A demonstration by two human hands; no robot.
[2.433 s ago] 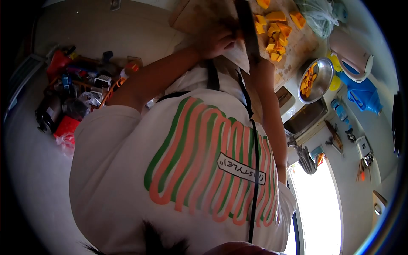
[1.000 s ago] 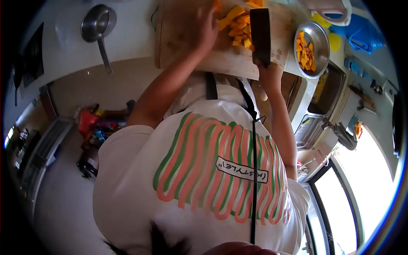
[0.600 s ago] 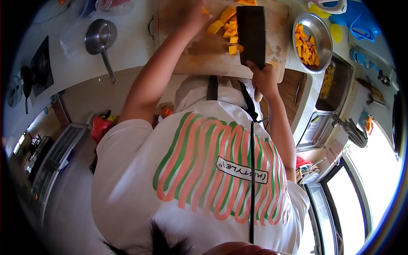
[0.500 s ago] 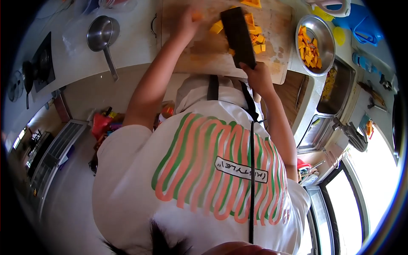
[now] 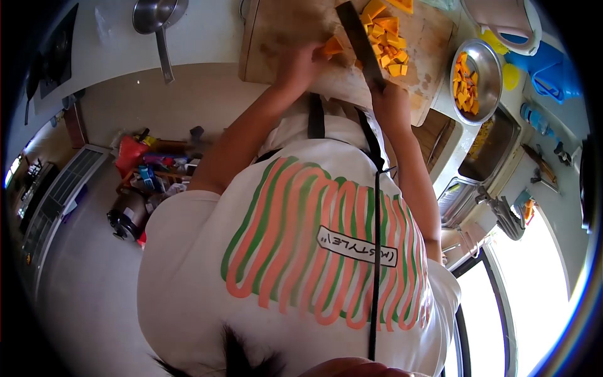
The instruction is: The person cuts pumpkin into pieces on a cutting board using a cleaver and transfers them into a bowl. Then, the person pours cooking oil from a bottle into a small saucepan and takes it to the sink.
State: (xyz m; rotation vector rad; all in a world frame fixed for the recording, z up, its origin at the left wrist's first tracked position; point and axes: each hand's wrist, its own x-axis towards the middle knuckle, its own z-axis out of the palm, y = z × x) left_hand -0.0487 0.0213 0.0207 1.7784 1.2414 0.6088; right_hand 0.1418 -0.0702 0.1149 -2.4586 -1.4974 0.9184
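Note:
My left hand [image 5: 300, 68] is at the near left part of a wooden cutting board [image 5: 279, 28], its fingers closed on an orange pumpkin piece [image 5: 333, 46]. In my right hand [image 5: 391, 103] is the handle of a dark-bladed cleaver [image 5: 358, 39]. Its blade stands between the held piece and a heap of cut pumpkin chunks [image 5: 389, 45] on the board. A larger pumpkin slice [image 5: 401, 5] lies beyond the heap, cut off by the frame's top edge.
Right of the board, a metal bowl [image 5: 494, 69] contains pumpkin pieces, beside a sink [image 5: 512, 135]. A pale jug-like container [image 5: 505, 22] and a blue plastic item [image 5: 546, 72] stand behind it. A saucepan [image 5: 154, 16] rests on the left counter.
My left hand, holding the pumpkin piece, has come nearer my body and right, towards the cleaver. The cleaver has turned so its blade shows narrower. The whole view has shifted slightly.

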